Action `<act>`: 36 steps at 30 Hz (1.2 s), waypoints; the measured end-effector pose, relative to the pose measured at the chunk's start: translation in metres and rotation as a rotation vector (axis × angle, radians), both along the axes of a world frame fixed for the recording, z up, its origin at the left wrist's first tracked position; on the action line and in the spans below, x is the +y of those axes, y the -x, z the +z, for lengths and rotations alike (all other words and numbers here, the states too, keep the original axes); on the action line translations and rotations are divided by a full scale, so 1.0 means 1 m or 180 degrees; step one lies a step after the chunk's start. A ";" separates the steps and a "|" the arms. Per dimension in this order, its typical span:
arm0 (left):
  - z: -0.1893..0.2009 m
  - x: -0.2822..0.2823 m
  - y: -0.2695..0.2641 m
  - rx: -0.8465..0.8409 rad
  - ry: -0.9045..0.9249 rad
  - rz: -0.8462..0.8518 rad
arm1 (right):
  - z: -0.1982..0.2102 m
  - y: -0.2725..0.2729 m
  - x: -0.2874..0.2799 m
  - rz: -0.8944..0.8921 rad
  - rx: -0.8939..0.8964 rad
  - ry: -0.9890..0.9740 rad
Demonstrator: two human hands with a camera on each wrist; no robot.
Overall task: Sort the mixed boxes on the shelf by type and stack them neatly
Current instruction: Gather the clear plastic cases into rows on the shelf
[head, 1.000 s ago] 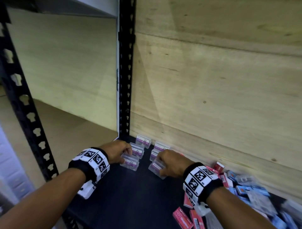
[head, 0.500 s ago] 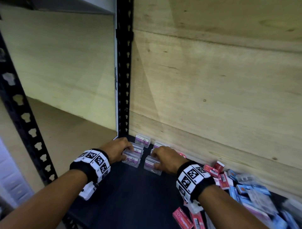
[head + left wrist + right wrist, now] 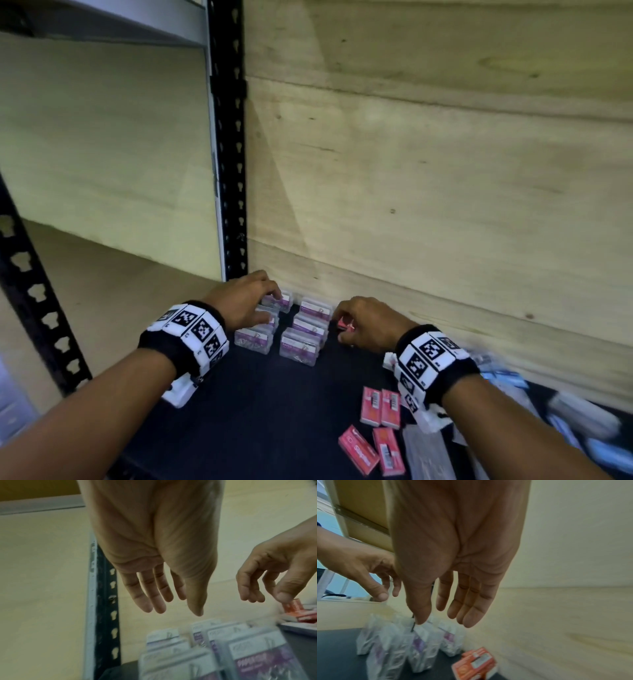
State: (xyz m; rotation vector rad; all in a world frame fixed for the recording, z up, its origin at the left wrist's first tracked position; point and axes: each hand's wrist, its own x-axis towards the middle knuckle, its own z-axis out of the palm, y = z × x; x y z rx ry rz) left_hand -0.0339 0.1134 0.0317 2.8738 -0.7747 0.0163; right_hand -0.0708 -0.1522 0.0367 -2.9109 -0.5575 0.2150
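1. Six clear boxes with purple labels [image 3: 297,346] stand in two rows of three at the back corner of the dark shelf [image 3: 274,411].
2. Four flat red boxes [image 3: 371,406] lie loose nearer the front; one more red box [image 3: 343,324] shows under the right hand [image 3: 368,323].
3. Several blue boxes [image 3: 606,452] lie at the far right, too blurred to count.
4. Two hands are in view, the left hand [image 3: 239,301] among them.

A stockroom or shop storage bay: a black slotted steel upright [image 3: 228,144] of boltless racking rises against plywood backing [image 3: 428,178], with small packaged clear boxes [image 3: 298,344] and red boxes [image 3: 380,407] on the dark shelf board [image 3: 274,411] at its foot
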 end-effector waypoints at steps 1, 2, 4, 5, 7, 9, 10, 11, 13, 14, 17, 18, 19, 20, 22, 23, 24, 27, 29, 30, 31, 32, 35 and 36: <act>0.005 -0.012 0.003 -0.0018 -0.0035 -0.0053 | 0.005 0.004 -0.013 -0.0080 0.0013 0.0028; 0.009 -0.022 0.006 -0.0028 -0.0050 -0.0099 | 0.009 0.008 -0.025 -0.0158 0.0036 0.0043; 0.015 -0.047 0.013 -0.0021 -0.0059 -0.0252 | 0.014 0.018 -0.051 -0.0356 0.0089 0.0018; 0.016 -0.059 0.016 -0.0024 -0.0072 -0.0342 | 0.017 0.023 -0.062 -0.0448 0.0114 -0.0007; 0.017 -0.082 0.023 -0.0041 -0.0096 -0.0503 | 0.021 0.034 -0.084 -0.0600 0.0113 -0.0019; 0.017 -0.109 0.031 -0.0028 -0.0132 -0.0643 | 0.025 0.048 -0.106 -0.0763 0.0117 -0.0032; 0.017 -0.123 0.036 -0.0005 -0.0149 -0.0719 | 0.027 0.056 -0.117 -0.0843 0.0116 -0.0028; 0.017 -0.140 0.041 0.0025 -0.0172 -0.0816 | 0.029 0.066 -0.131 -0.0933 0.0123 0.0002; 0.016 -0.166 0.050 0.0100 -0.0193 -0.0968 | 0.031 0.080 -0.152 -0.1062 0.0198 0.0109; 0.015 -0.182 0.055 0.0119 -0.0220 -0.1053 | 0.031 0.090 -0.166 -0.1152 0.0242 0.0147; 0.010 -0.215 0.069 0.0239 -0.0317 -0.1270 | 0.033 0.112 -0.197 -0.1368 0.0391 0.0178; 0.008 -0.225 0.073 0.0321 -0.0319 -0.1341 | 0.033 0.119 -0.206 -0.1434 0.0440 0.0186; 0.006 -0.235 0.078 0.0424 -0.0306 -0.1418 | 0.033 0.127 -0.215 -0.1489 0.0478 0.0199; 0.003 -0.242 0.082 0.0554 -0.0297 -0.1486 | 0.032 0.132 -0.222 -0.1531 0.0505 0.0209; -0.002 -0.255 0.089 0.0839 -0.0338 -0.1597 | 0.029 0.144 -0.234 -0.1603 0.0547 0.0183; -0.004 -0.258 0.091 0.0965 -0.0390 -0.1612 | 0.026 0.148 -0.238 -0.1610 0.0581 0.0151; -0.005 -0.261 0.093 0.1074 -0.0451 -0.1617 | 0.022 0.152 -0.241 -0.1605 0.0629 0.0114; -0.005 -0.261 0.095 0.1281 -0.0627 -0.1591 | 0.013 0.155 -0.244 -0.1561 0.0800 0.0011; -0.007 -0.258 0.096 0.1325 -0.0711 -0.1582 | 0.006 0.153 -0.242 -0.1551 0.0823 -0.0041; -0.007 -0.257 0.096 0.1321 -0.0755 -0.1569 | 0.004 0.152 -0.242 -0.1541 0.0780 -0.0037; -0.008 -0.255 0.097 0.1316 -0.0784 -0.1562 | 0.001 0.150 -0.241 -0.1522 0.0715 -0.0022; -0.010 -0.254 0.097 0.1307 -0.0767 -0.1564 | -0.001 0.148 -0.241 -0.1504 0.0642 0.0003; -0.012 -0.255 0.100 0.1286 -0.0486 -0.1639 | -0.006 0.140 -0.239 -0.1421 0.0535 0.0121; -0.012 -0.257 0.102 0.1283 -0.0402 -0.1692 | -0.007 0.138 -0.238 -0.1396 0.0536 0.0161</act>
